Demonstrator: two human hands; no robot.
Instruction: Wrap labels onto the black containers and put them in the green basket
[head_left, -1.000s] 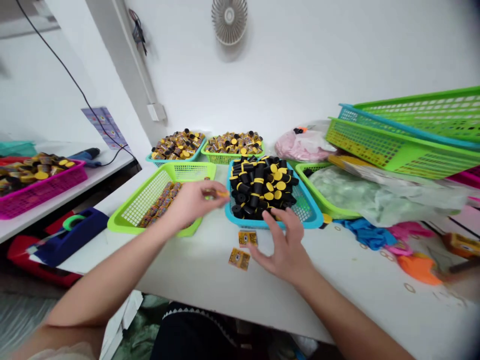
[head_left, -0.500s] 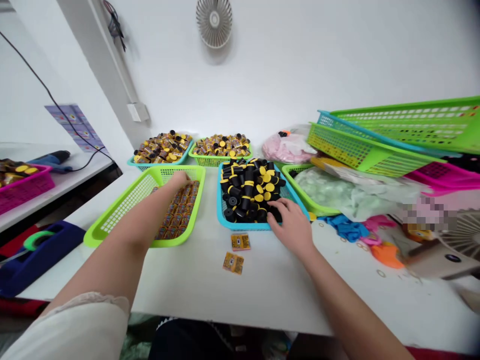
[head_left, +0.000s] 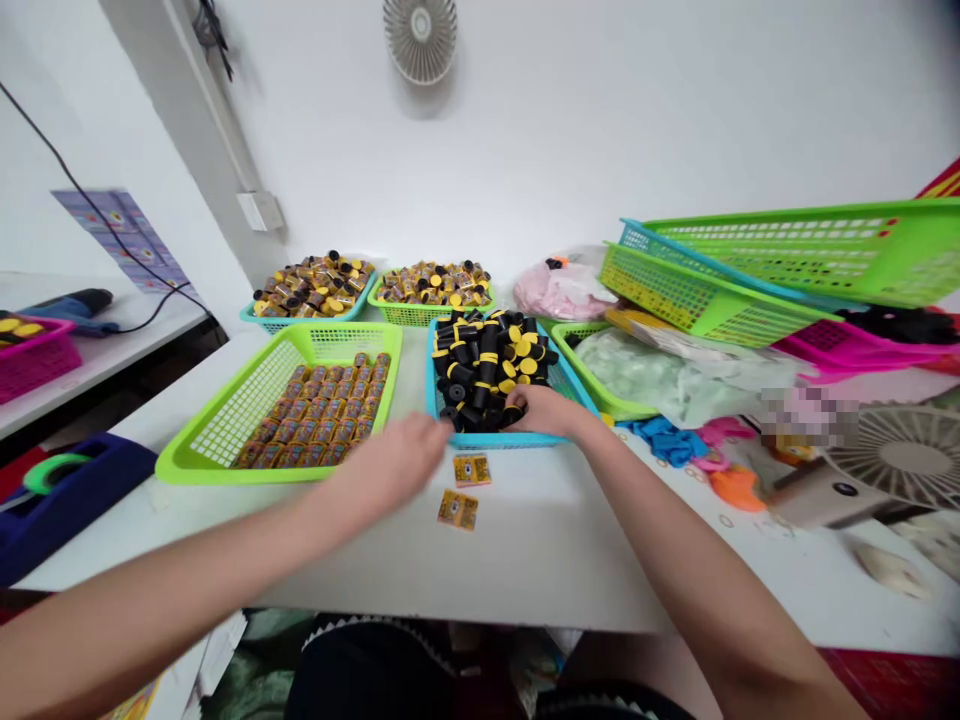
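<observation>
My right hand reaches over the near rim of a blue basket, its fingers closed on a black cylinder in the heap. That basket is piled with black cylinders with yellow ends. Smeared by motion, my left hand hovers between the blue basket's near left corner and a green basket; whether it holds anything is unclear. Rows of small wrapped rolls stand in the green basket. Two yellow printed wrappers, a farther one and a nearer one, lie on the table.
Behind stand a blue basket and a green basket of wrapped pieces. Stacked baskets, plastic bags and a fan occupy the right. A tape dispenser sits at left.
My left hand has come out of the green basket and moved right, toward the blue basket. My right hand has shifted left, closing its fingers among the black cylinders. The view has turned slightly.
</observation>
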